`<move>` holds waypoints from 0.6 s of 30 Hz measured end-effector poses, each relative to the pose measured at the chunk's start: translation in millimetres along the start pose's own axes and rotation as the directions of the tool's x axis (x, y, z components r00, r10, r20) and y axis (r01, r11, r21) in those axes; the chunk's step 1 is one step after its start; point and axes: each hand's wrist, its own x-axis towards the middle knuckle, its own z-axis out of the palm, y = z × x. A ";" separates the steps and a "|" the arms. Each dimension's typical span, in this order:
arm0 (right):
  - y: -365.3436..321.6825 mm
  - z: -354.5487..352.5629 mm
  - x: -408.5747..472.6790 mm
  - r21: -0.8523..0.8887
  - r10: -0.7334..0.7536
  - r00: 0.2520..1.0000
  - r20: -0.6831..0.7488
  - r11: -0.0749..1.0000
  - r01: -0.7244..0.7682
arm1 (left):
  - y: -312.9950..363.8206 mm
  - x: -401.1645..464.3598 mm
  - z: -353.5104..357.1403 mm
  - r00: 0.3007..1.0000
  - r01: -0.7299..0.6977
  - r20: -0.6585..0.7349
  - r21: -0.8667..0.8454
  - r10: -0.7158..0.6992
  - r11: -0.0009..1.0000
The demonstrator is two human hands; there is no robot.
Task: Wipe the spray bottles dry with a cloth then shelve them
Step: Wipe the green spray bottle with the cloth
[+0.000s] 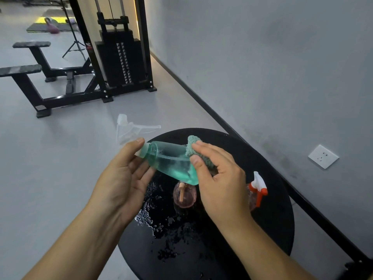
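Observation:
A green see-through spray bottle (171, 160) with a clear trigger head (131, 130) lies tilted in the air above the round black table (268, 219). My left hand (123, 178) holds it near the neck. My right hand (220, 178) presses a teal cloth (194, 146) against the bottle's lower body. Water drops show on the bottle. On the table stand a pink bottle with a wooden-looking top (184, 196) and, partly hidden behind my right hand, a pink bottle with a red and white trigger (259, 188).
Water beads (161, 225) cover the table's left and front part. A grey wall with a white socket (323, 156) rises on the right. A black weight-stack machine (119, 57) and benches (26, 71) stand on the grey floor beyond.

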 end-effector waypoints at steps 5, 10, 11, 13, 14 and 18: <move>3.1 2.9 -4.7 -0.080 -0.079 0.997 0.009 0.994 0.079 | -0.2 1.6 3.3 0.997 0.011 -0.075 -0.012 -0.012 1.000; 8.4 1.7 -4.8 -0.216 -0.160 0.980 0.120 0.959 0.183 | -5.8 2.4 -2.7 0.992 0.029 -0.123 0.157 -0.010 0.987; 9.5 2.2 -5.4 -0.248 -0.170 0.975 0.145 0.948 0.202 | -6.8 2.4 -3.1 0.992 0.025 -0.129 0.164 -0.004 0.986; 9.4 5.5 -7.9 -0.289 -0.199 0.963 0.181 0.925 0.245 | -10.3 2.9 -4.3 0.993 0.025 -0.121 0.172 -0.004 0.985; 7.8 7.8 -9.6 -0.293 -0.219 0.955 0.199 0.917 0.271 | -13.1 2.5 -4.3 0.994 0.029 -0.107 0.181 -0.009 0.983; 0.2 12.5 -12.9 -0.287 -0.304 0.915 0.264 0.881 0.376 | -24.5 -1.5 -3.0 0.997 0.063 -0.055 0.190 -0.053 0.980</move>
